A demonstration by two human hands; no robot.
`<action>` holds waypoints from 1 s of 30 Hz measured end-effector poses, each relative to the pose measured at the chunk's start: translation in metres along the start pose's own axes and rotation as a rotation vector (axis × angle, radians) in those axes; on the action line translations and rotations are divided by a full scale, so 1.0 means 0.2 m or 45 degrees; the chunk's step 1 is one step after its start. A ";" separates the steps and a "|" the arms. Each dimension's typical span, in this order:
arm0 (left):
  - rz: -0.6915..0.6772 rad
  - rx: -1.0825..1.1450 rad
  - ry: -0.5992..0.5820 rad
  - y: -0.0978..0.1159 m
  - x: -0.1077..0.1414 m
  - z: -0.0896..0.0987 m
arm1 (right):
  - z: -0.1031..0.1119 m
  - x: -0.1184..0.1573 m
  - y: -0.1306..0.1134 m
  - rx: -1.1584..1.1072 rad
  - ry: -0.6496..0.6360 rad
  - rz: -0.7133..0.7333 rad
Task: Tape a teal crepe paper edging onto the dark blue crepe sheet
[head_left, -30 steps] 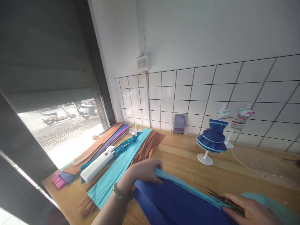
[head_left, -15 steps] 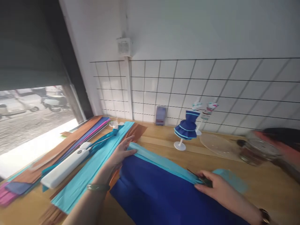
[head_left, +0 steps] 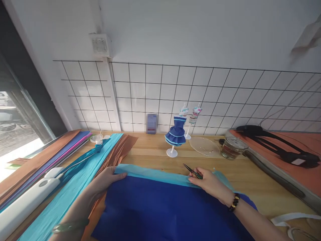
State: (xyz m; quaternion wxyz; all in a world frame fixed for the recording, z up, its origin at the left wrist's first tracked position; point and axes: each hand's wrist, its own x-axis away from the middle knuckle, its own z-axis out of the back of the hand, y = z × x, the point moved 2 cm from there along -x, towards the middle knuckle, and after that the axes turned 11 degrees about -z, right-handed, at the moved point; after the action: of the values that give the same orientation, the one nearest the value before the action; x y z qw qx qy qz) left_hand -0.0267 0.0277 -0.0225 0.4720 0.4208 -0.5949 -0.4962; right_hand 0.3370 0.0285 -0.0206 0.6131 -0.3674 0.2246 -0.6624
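Note:
A dark blue sheet (head_left: 160,211), like crepe paper or thin cloth, lies before me with a light blue strip (head_left: 155,174) along its far edge. At the left end, my left hand (head_left: 106,179) pinches that strip, thumb on top and fingers partly hidden beneath. Toward the right end, my right hand (head_left: 210,183) grips a slim dark pointed tool (head_left: 188,169), its tip toward the upper left. That hand's fingers rest at the strip, where their contact is partly hidden. Beyond stands a small dark blue dress (head_left: 176,132) on a white stand.
Crinkled light blue material (head_left: 82,180) and brown strips (head_left: 122,147) lie left, beside a white glue gun-like device (head_left: 30,201). A clear plate (head_left: 204,147), a glass jar (head_left: 233,147) and a black-handled item (head_left: 283,147) are at the right. A tiled wall (head_left: 135,90) bounds the back.
My view has swung right, so the scene sits further left. The sheet lies straighter across the table. Both hands remain at its far edge, the right still holding the pointed tool.

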 end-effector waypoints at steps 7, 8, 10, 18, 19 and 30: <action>-0.042 -0.199 0.112 0.03 0.01 0.00 | 0.02 -0.04 0.05 -0.045 0.033 0.023; -0.046 -0.221 0.115 0.03 0.00 0.00 | 0.03 -0.05 0.05 -0.054 0.052 0.026; -0.053 -0.254 0.121 0.02 0.00 0.01 | 0.04 -0.07 0.05 -0.078 0.107 0.027; -0.070 -0.269 0.171 0.02 -0.01 0.05 | 0.12 -0.11 0.07 -0.117 0.436 0.080; -0.101 -0.281 0.165 0.03 -0.02 0.06 | 0.12 -0.09 0.08 -0.104 0.473 0.090; -0.176 -0.487 0.265 0.01 -0.04 0.15 | 0.12 0.45 0.24 0.532 0.184 0.301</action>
State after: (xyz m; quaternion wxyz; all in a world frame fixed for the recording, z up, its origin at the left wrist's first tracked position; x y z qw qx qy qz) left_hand -0.0547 0.0412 -0.0242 0.5670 0.4122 -0.4079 -0.5850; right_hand 0.3880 -0.0629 -0.0230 0.7313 -0.1553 0.1675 -0.6426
